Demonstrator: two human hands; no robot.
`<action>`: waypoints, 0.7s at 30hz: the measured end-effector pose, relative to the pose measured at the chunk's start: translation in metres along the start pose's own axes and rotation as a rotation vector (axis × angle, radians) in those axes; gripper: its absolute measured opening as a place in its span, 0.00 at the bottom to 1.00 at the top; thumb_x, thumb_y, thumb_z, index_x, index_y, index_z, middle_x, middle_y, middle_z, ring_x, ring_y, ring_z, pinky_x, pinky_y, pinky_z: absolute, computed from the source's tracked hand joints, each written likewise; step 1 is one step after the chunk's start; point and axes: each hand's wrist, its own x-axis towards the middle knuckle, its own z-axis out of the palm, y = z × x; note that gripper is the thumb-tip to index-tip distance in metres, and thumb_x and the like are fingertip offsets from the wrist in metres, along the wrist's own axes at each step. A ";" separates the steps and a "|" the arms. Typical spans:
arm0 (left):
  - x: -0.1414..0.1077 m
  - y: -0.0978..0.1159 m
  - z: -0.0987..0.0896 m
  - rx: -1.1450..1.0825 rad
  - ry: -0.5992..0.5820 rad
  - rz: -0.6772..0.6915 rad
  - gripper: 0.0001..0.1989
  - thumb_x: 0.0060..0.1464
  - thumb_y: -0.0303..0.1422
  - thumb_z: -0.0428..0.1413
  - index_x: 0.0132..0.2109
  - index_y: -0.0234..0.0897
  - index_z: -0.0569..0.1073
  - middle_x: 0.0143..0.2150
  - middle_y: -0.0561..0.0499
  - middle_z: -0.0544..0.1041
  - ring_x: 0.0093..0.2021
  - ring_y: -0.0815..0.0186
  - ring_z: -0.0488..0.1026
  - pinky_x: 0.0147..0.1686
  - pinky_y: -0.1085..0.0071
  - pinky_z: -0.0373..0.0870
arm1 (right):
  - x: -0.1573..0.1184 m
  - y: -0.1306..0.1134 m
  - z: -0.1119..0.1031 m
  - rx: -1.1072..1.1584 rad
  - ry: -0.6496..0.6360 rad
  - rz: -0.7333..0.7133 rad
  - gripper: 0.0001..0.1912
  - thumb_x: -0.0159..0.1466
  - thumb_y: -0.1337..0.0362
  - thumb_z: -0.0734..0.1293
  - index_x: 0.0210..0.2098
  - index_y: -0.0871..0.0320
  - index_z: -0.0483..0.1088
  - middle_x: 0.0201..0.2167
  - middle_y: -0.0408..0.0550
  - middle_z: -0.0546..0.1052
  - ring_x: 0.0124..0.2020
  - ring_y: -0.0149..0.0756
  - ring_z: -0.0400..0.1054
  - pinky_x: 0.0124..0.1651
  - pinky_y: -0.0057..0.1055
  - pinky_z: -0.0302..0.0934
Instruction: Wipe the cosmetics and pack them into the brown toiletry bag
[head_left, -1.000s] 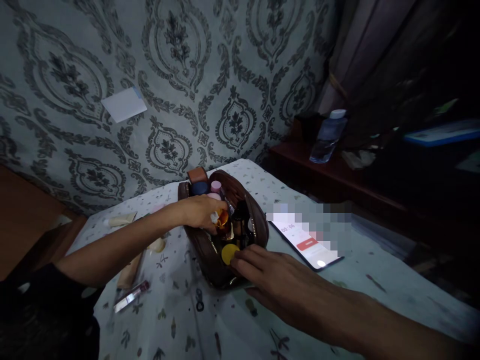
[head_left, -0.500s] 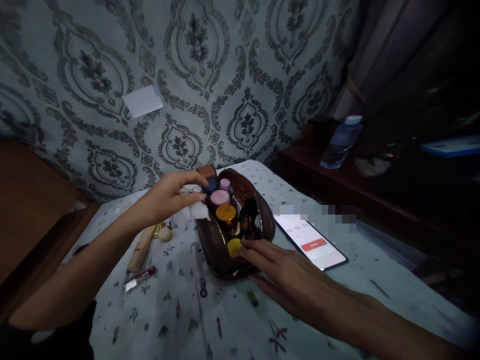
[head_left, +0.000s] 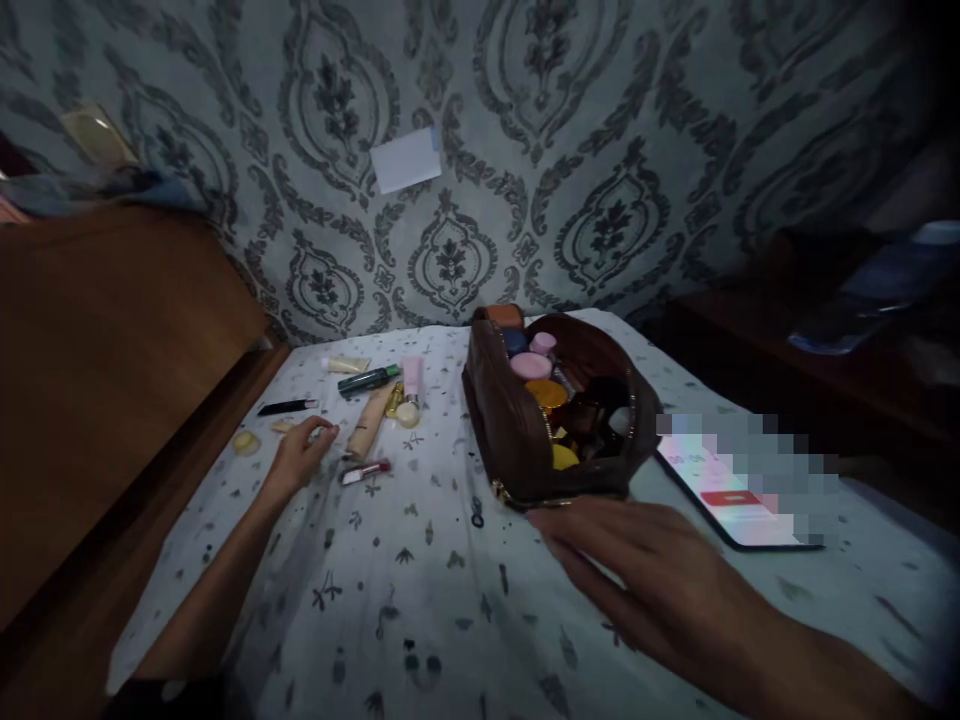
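A dark brown zipped makeup bag [head_left: 510, 430] stands with its top open, packed with jars and bottles. Among them are a pink lid [head_left: 531, 366], a gold lid [head_left: 546, 394] and a yellow lid [head_left: 564, 457]. Fingers stretched out, my right hand [head_left: 637, 560] rests against the bag's front zipper edge without gripping it. Over the bed at the left is my left hand [head_left: 298, 458], loosely bent and seemingly holding nothing; its fingertips are partly hidden. Beside it lie a beige tube [head_left: 370, 425], a lip gloss tube [head_left: 366, 472] and a small beige item [head_left: 283, 426].
Behind them lie a green tube [head_left: 367, 380], a pink tube [head_left: 412, 378], a cream tube [head_left: 345, 365] and a black pencil-like stick [head_left: 287, 407]. A lit phone [head_left: 739, 495] is right of the bag. A wooden panel [head_left: 127, 370] borders the left; a bottle [head_left: 862, 290] stands far right.
My left hand has moved from above the bag to the loose cosmetics at left. The white cloth-like piece beside the bag no longer shows. The view has turned left; my right hand stays by the bag.
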 end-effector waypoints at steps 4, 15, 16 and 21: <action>-0.026 -0.015 0.024 -0.012 -0.010 -0.079 0.24 0.57 0.52 0.46 0.48 0.37 0.70 0.38 0.49 0.77 0.38 0.59 0.74 0.36 0.67 0.68 | 0.023 -0.019 0.032 0.044 -0.324 0.017 0.12 0.69 0.67 0.57 0.42 0.58 0.71 0.32 0.49 0.77 0.31 0.36 0.73 0.32 0.31 0.63; -0.047 -0.003 0.040 0.188 0.034 0.009 0.17 0.61 0.47 0.50 0.46 0.39 0.73 0.46 0.44 0.77 0.51 0.55 0.71 0.48 0.64 0.64 | 0.076 -0.036 0.135 0.296 -0.399 0.228 0.13 0.64 0.70 0.61 0.45 0.62 0.73 0.32 0.49 0.80 0.32 0.35 0.73 0.37 0.29 0.64; -0.047 -0.004 0.039 0.183 0.032 0.011 0.17 0.61 0.47 0.50 0.46 0.39 0.73 0.47 0.44 0.77 0.51 0.55 0.71 0.48 0.64 0.64 | 0.076 -0.035 0.144 0.312 -0.359 0.245 0.13 0.64 0.71 0.60 0.44 0.63 0.73 0.32 0.50 0.80 0.33 0.35 0.73 0.38 0.29 0.64; -0.047 -0.009 0.041 0.178 0.030 0.026 0.17 0.61 0.47 0.51 0.46 0.40 0.74 0.46 0.46 0.77 0.51 0.56 0.71 0.48 0.65 0.64 | 0.068 -0.024 0.170 0.421 -0.197 0.241 0.12 0.63 0.70 0.60 0.40 0.63 0.74 0.36 0.53 0.79 0.36 0.36 0.72 0.39 0.29 0.64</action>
